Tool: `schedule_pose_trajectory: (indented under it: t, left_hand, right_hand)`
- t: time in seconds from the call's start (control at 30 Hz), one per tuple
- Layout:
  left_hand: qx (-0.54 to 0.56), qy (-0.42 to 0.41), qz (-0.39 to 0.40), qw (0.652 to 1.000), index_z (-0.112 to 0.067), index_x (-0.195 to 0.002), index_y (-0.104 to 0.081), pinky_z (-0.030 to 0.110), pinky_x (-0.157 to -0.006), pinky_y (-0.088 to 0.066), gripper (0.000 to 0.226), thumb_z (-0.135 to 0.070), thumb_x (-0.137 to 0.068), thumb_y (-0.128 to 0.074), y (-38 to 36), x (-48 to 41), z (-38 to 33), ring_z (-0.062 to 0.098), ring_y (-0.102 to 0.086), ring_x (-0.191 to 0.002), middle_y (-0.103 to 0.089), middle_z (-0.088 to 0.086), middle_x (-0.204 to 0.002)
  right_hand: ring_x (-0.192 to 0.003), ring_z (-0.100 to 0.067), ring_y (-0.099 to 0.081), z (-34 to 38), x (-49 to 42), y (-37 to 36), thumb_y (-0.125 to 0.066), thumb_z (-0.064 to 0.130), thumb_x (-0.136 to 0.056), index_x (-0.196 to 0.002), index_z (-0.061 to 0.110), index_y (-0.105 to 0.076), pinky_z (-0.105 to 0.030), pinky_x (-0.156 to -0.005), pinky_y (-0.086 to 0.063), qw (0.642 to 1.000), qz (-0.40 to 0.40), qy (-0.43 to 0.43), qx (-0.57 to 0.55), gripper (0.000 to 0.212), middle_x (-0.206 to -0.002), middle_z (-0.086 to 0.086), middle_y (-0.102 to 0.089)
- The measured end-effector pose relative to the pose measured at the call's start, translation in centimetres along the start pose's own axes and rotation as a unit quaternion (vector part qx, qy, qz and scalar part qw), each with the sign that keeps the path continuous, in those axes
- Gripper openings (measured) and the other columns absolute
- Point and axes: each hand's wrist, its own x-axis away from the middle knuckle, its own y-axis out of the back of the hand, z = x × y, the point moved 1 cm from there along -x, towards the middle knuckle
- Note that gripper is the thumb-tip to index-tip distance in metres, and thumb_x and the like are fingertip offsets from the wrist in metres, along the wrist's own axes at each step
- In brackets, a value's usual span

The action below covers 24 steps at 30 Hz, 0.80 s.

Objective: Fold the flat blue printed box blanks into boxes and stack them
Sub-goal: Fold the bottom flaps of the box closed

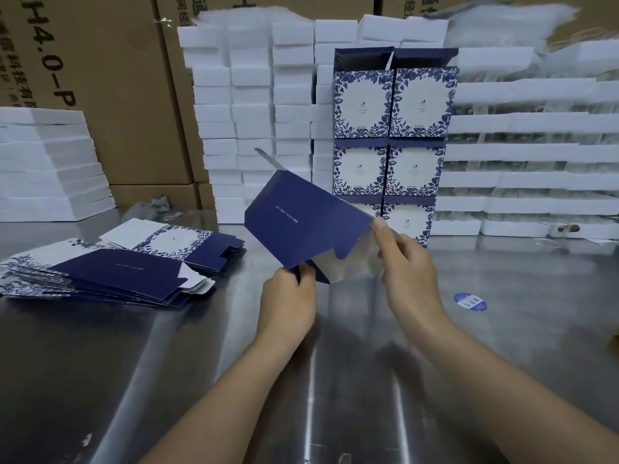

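Nearest, two bare forearms reach forward over the steel worktop point(201, 363). The left grip point(288, 303) pinches the lower edge of the blank point(301, 222), thumb on the near face. The right grip point(408, 272) holds the blank's right corner, thumb on the blue panel and fingers curled behind the white inner flap. The blank is held clear of the worktop, tilted and partly opened. Its plain dark blue panel faces the camera and the white inside shows at lower right.

To the left, a fanned pile of flat blanks point(110, 272) lies on the worktop, and a second pile point(174, 239) lies just behind it. To the right, a round blue sticker point(470, 302) lies flat on the steel.

Behind the held blank, folded boxes point(392, 128) stand stacked in two columns, floral fronts facing forward. The top pair has its blue flaps raised. White foam blocks point(251, 112) are piled on both sides of them and behind. Brown cartons point(110, 95) form the rear wall.
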Motion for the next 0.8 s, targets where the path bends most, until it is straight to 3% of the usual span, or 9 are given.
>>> schedule_pose_trajectory:
  t: [0.07,0.17,0.23,0.33,0.5,0.6,0.7,0.8]
  left_hand:
    - [-0.009,-0.004,-0.008,1.0,-0.01,-0.068,-0.046,0.04,-0.06,-0.047,0.045,-0.033,-0.107,-0.041,-0.1,0.0,0.1,0.034,-0.06,-0.067,-0.06,0.009,-0.065]
    - [-0.004,0.003,-0.032,0.999,-0.009,-0.072,-0.047,0.036,-0.057,-0.038,0.04,-0.033,-0.104,-0.045,0.2,-0.4,0.1,0.027,-0.051,-0.065,-0.057,0.01,-0.068]
    - [0.011,0.008,-0.033,0.999,-0.004,-0.08,-0.053,0.038,-0.061,-0.043,0.038,-0.033,-0.103,-0.044,0.4,-0.8,0.2,0.032,-0.056,-0.069,-0.061,0.016,-0.07]
    - [0.019,-0.002,-0.022,1.0,-0.008,-0.074,-0.056,0.041,-0.067,-0.051,0.041,-0.037,-0.1,-0.041,0.6,-0.8,0.3,0.039,-0.064,-0.074,-0.064,0.014,-0.064]
    - [-0.045,-0.021,-0.029,0.998,-0.013,-0.062,-0.046,0.036,-0.055,-0.039,0.047,-0.041,-0.1,-0.046,0.4,-0.5,0.3,0.027,-0.055,-0.061,-0.057,0.004,-0.06]
    - [-0.016,-0.029,0.011,0.999,-0.016,-0.06,-0.046,0.039,-0.058,-0.048,0.045,-0.048,-0.091,-0.044,0.2,-0.1,0.2,0.031,-0.062,-0.063,-0.058,0.001,-0.057]
    - [0.004,-0.044,0.043,0.998,-0.028,-0.053,-0.053,0.036,-0.054,-0.046,0.042,-0.054,-0.083,-0.041,0.0,0.2,0.0,0.026,-0.06,-0.053,-0.052,-0.006,-0.047]
    - [0.043,-0.053,0.042,0.997,-0.031,-0.054,-0.052,0.034,-0.056,-0.041,0.036,-0.058,-0.076,-0.042,0.2,-0.1,-0.2,0.024,-0.053,-0.05,-0.045,-0.01,-0.047]
  right_hand:
    - [-0.069,-0.014,-0.049,0.1,0.0,0.1,-0.052,0.083,-0.086,-0.091,0.003,-0.062,-0.037,-0.069,-0.043,1.0,0.022,0.0,-0.013,0.081,-0.072,0.003,-0.053]
    - [-0.064,-0.01,-0.052,0.5,-0.3,0.4,-0.063,0.062,-0.097,-0.091,0.007,-0.064,-0.03,-0.064,-0.042,0.997,0.043,0.023,-0.064,0.055,-0.07,0.005,-0.054]
    - [-0.061,-0.013,-0.053,0.6,-0.7,0.8,-0.073,0.051,-0.094,-0.088,0.012,-0.056,-0.028,-0.062,-0.042,0.994,0.029,0.041,-0.096,0.044,-0.068,0.001,-0.052]
    - [-0.058,-0.02,-0.045,0.4,-1.0,1.2,-0.081,0.054,-0.086,-0.086,0.019,-0.042,-0.03,-0.055,-0.037,0.994,-0.012,0.011,-0.104,0.052,-0.067,-0.005,-0.045]
    - [-0.047,-0.017,-0.055,0.4,-1.5,1.6,-0.076,0.045,-0.093,-0.093,0.019,-0.043,-0.027,-0.047,-0.036,0.981,0.028,-0.061,-0.185,0.043,-0.056,0.001,-0.048]
    - [-0.05,-0.018,-0.057,0.7,-1.8,1.5,-0.068,0.026,-0.083,-0.107,0.015,-0.048,-0.027,-0.048,-0.036,0.948,0.098,-0.096,-0.288,0.033,-0.059,-0.002,-0.049]
    - [-0.051,-0.017,-0.058,0.5,-2.0,1.5,-0.066,0.009,-0.093,-0.11,0.018,-0.044,-0.026,-0.046,-0.038,0.94,0.124,-0.117,-0.294,0.03,-0.062,-0.002,-0.05]
    - [-0.047,-0.017,-0.05,0.1,-2.3,2.0,-0.08,0.037,-0.091,-0.095,0.023,-0.041,-0.027,-0.048,-0.033,0.967,0.126,-0.119,-0.186,0.042,-0.06,0.002,-0.047]
